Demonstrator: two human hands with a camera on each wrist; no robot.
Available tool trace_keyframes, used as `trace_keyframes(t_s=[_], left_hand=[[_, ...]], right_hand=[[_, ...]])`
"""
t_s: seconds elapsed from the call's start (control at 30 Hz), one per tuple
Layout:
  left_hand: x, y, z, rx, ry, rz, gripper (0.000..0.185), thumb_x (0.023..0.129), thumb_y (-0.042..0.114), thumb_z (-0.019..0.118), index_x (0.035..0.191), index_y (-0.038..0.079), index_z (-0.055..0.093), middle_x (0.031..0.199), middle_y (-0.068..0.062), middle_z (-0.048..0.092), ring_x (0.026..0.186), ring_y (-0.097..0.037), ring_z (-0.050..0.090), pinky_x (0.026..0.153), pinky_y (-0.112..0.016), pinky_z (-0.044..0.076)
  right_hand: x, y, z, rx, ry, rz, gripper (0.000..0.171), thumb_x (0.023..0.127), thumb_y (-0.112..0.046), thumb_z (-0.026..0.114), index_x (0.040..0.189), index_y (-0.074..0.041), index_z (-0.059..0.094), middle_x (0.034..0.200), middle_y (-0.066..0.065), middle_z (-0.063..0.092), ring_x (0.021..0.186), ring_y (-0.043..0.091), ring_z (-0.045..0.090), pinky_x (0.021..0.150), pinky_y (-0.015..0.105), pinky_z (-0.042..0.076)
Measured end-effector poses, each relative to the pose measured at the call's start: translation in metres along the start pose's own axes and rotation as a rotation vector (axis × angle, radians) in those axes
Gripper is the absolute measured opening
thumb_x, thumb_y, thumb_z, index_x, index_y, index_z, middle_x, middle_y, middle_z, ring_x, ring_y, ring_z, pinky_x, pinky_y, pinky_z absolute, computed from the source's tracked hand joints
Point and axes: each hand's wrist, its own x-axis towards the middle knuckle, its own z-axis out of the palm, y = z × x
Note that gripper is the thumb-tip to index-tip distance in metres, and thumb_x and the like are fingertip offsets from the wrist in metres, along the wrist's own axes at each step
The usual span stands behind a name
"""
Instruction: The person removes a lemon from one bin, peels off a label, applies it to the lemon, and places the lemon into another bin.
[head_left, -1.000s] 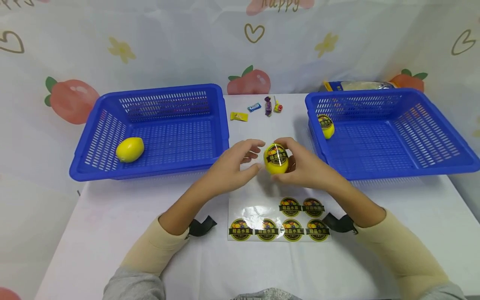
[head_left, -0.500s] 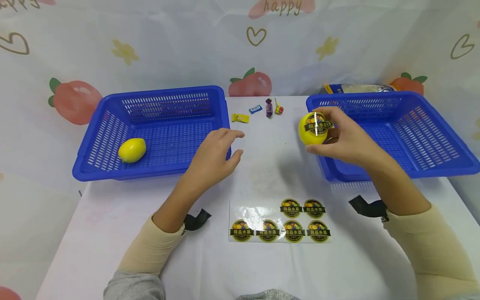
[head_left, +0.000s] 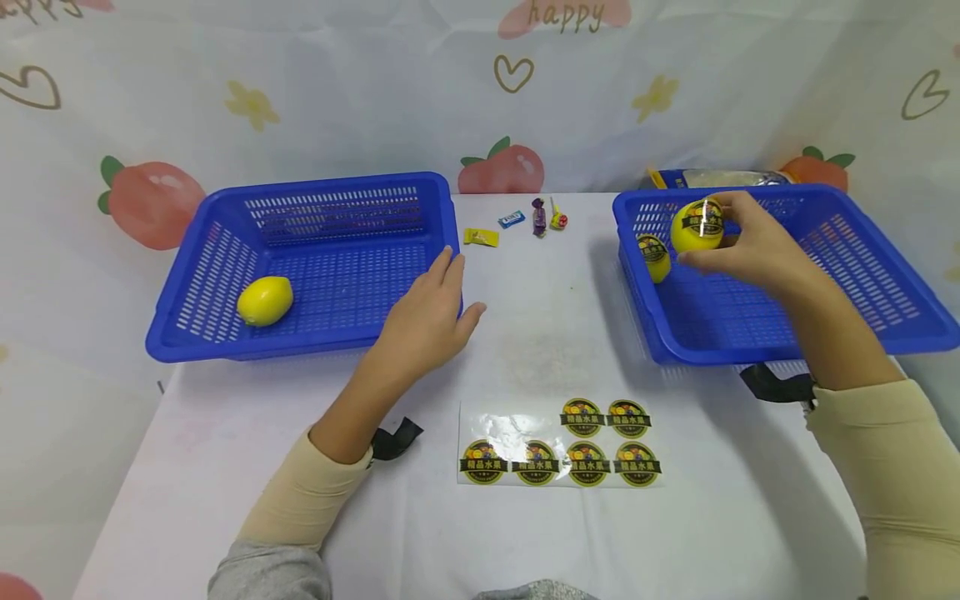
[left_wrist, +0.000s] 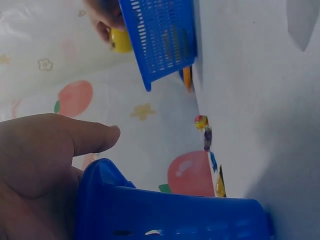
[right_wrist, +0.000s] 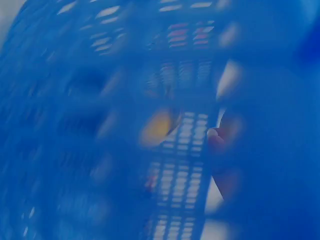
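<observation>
My right hand (head_left: 750,242) grips a yellow lemon (head_left: 686,233) with a round dark sticker on its face, held above the left part of the right blue basket (head_left: 720,354). Inside that basket, against its left wall, lies another stickered lemon (head_left: 660,268). My left hand (head_left: 423,321) has its fingers extended at the right front corner of the left blue basket (head_left: 247,348); whether it touches the rim I cannot tell. A plain lemon (head_left: 265,301) lies in the left basket. Blurred basket wall (right_wrist: 115,150) fills the right wrist view, with fingertips (right_wrist: 216,137) glimpsed through the slots.
Near the front lies a sticker sheet (head_left: 517,425) with several round fruit labels. Between the baskets at the back are a yellow packet (head_left: 481,237), a blue candy (head_left: 512,219), a purple candy (head_left: 538,217) and a lollipop (head_left: 558,218). A blue-yellow package (head_left: 720,177) sits behind the right basket.
My right hand has carried the stickered lemon from the middle rightward, over the right basket. My left hand has drawn back left to the left basket's corner and its fingers have straightened.
</observation>
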Motion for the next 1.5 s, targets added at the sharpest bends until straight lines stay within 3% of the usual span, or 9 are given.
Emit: trace_keyframes(t_s=[0.13, 0.33, 0.4, 0.8, 0.9, 1.07, 1.5], left_hand=[[0.001, -0.002, 0.004, 0.026, -0.029, -0.009, 0.079, 0.103, 0.041, 0.053, 0.157, -0.004, 0.016, 0.165, -0.020, 0.010, 0.146, -0.039, 0.026, 0.114, -0.051, 0.030], [0.001, -0.004, 0.006, 0.048, -0.034, -0.011, 0.082, 0.102, 0.041, 0.055, 0.158, -0.003, 0.013, 0.166, -0.018, 0.005, 0.146, -0.038, 0.027, 0.112, -0.051, 0.033], [0.000, -0.004, 0.006, 0.052, -0.037, -0.010, 0.083, 0.102, 0.040, 0.055, 0.158, -0.003, 0.012, 0.166, -0.018, 0.004, 0.145, -0.038, 0.029, 0.111, -0.052, 0.035], [0.000, -0.001, 0.008, 0.102, -0.040, -0.007, 0.085, 0.101, 0.035, 0.058, 0.159, -0.002, 0.008, 0.166, -0.017, 0.002, 0.139, -0.038, 0.040, 0.100, -0.052, 0.047], [-0.001, 0.000, 0.008, 0.102, -0.045, -0.010, 0.086, 0.100, 0.035, 0.060, 0.159, -0.002, 0.008, 0.166, -0.017, 0.002, 0.138, -0.038, 0.042, 0.099, -0.052, 0.048], [-0.002, 0.000, 0.008, 0.117, -0.035, 0.001, 0.088, 0.099, 0.035, 0.062, 0.159, -0.002, 0.008, 0.166, -0.017, 0.003, 0.135, -0.038, 0.045, 0.093, -0.051, 0.052], [-0.001, 0.000, 0.009, 0.138, -0.026, 0.010, 0.091, 0.098, 0.037, 0.064, 0.159, -0.002, 0.009, 0.166, -0.018, 0.004, 0.133, -0.038, 0.047, 0.091, -0.051, 0.053]], right_hand=[[0.004, 0.017, -0.003, -0.051, -0.041, 0.044, 0.094, 0.089, -0.031, 0.078, 0.154, 0.002, 0.018, 0.140, 0.031, 0.038, 0.107, 0.043, 0.053, 0.088, 0.044, 0.048], [0.010, 0.037, 0.000, -0.044, -0.091, 0.050, 0.089, 0.088, -0.023, 0.079, 0.149, 0.007, 0.022, 0.135, 0.033, 0.038, 0.091, 0.035, 0.061, 0.073, 0.036, 0.058], [0.011, 0.040, 0.003, -0.033, -0.107, 0.056, 0.088, 0.088, -0.021, 0.079, 0.148, 0.008, 0.021, 0.136, 0.034, 0.036, 0.089, 0.036, 0.062, 0.070, 0.039, 0.059], [0.020, 0.055, 0.009, -0.073, -0.182, 0.109, 0.090, 0.089, -0.017, 0.075, 0.148, 0.013, 0.013, 0.132, 0.039, 0.034, 0.101, 0.048, 0.055, 0.072, 0.044, 0.059], [0.021, 0.058, 0.009, -0.107, -0.187, 0.118, 0.090, 0.089, -0.019, 0.075, 0.148, 0.012, 0.014, 0.133, 0.039, 0.034, 0.108, 0.051, 0.048, 0.083, 0.053, 0.055], [0.020, 0.057, 0.009, -0.173, -0.191, 0.117, 0.090, 0.088, -0.023, 0.076, 0.147, 0.012, 0.017, 0.133, 0.039, 0.035, 0.115, 0.052, 0.041, 0.097, 0.067, 0.037], [0.022, 0.056, 0.014, -0.204, -0.198, 0.138, 0.088, 0.089, -0.022, 0.074, 0.147, 0.012, 0.017, 0.132, 0.039, 0.036, 0.115, 0.054, 0.040, 0.099, 0.070, 0.033]])
